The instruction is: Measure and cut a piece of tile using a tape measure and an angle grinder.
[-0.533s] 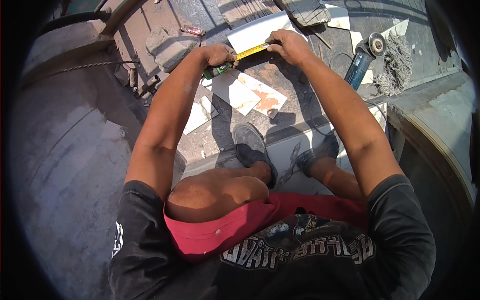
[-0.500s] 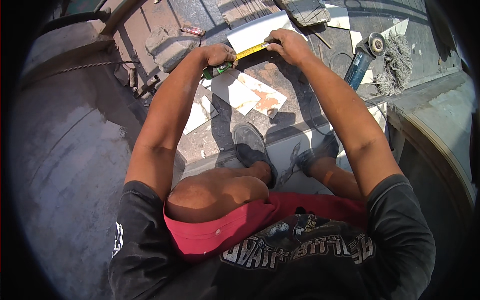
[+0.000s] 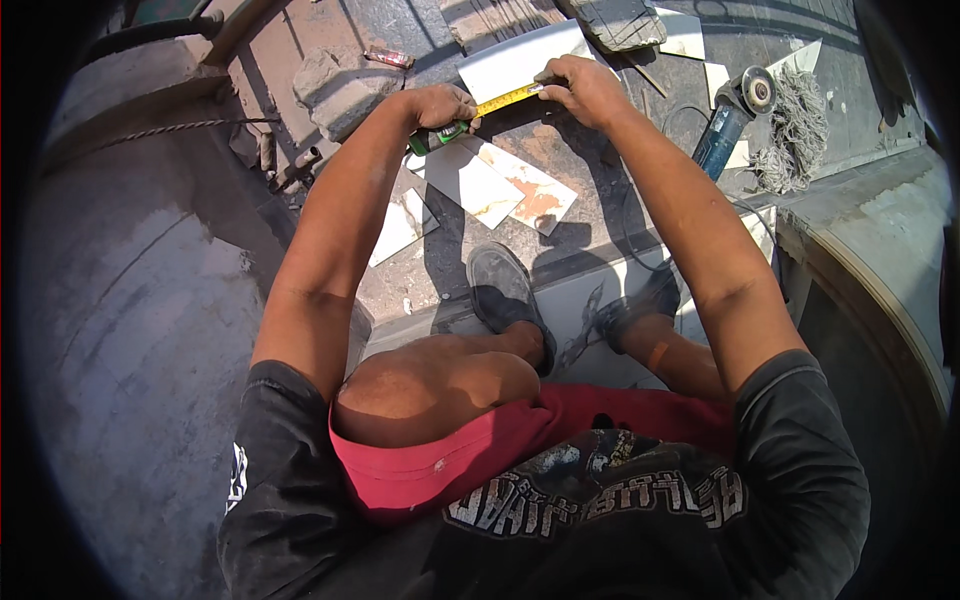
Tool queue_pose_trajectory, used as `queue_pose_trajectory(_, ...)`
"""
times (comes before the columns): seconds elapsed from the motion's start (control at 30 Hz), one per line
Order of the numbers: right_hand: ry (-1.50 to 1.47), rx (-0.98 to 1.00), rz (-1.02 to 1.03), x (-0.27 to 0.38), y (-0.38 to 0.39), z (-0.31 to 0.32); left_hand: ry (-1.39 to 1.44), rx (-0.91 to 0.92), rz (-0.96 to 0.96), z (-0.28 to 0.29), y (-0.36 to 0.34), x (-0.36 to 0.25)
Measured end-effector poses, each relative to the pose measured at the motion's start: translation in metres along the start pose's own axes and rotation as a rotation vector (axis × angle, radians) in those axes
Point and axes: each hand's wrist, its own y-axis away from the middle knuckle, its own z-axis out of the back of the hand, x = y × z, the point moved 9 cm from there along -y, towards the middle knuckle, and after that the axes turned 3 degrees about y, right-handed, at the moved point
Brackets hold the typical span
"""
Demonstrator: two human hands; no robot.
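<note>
Between my hands a yellow tape-measure blade point(image 3: 507, 101) is drawn out along the near edge of a white tile piece point(image 3: 525, 60). My left hand point(image 3: 442, 106) is wrapped round the green and black tape-measure case point(image 3: 437, 137). My right hand point(image 3: 580, 90) pinches the blade's end by the tile's near right corner. Just below the case lie cut tile pieces, a white one point(image 3: 470, 185) and a brown-stained one point(image 3: 540, 195), partly overlapping. The tile's right corner is partly hidden behind my right hand.
An angle grinder point(image 3: 728, 125) lies at the right beside a heap of grey strands point(image 3: 793, 130). A concrete chunk point(image 3: 345, 92) sits at the left, a stone block point(image 3: 617, 22) behind the tile. Another tile offcut point(image 3: 403, 228) lies nearer, and a red cylinder point(image 3: 388, 57) farther back.
The whole view has shifted very slightly. Both hands keep the tape stretched along the tile's edge, with no clear change in grip.
</note>
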Motion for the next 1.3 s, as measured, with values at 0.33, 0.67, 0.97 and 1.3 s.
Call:
queue_pose_trajectory(0.33, 0.007, 0.030, -0.001, -0.0011, -0.0031, -0.0020, 0.027, 0.043, -0.033, 0.0004, 0.0014, -0.0046)
queue_pose_trajectory(0.67, -0.015, 0.033, 0.002, 0.0005, -0.0036, -0.0020, 0.114, 0.026, 0.031, -0.0011, 0.0038, 0.0015)
queue_pose_trajectory(0.97, 0.019, -0.009, 0.062, 0.0045, -0.0049, -0.0003, 0.094, 0.030, 0.011, 0.0030, 0.0017, 0.0024)
queue_pose_trajectory(1.3, -0.005, -0.004, 0.038, 0.0023, -0.0011, -0.0020, 0.028, 0.023, 0.002, -0.0008, -0.0013, 0.0005)
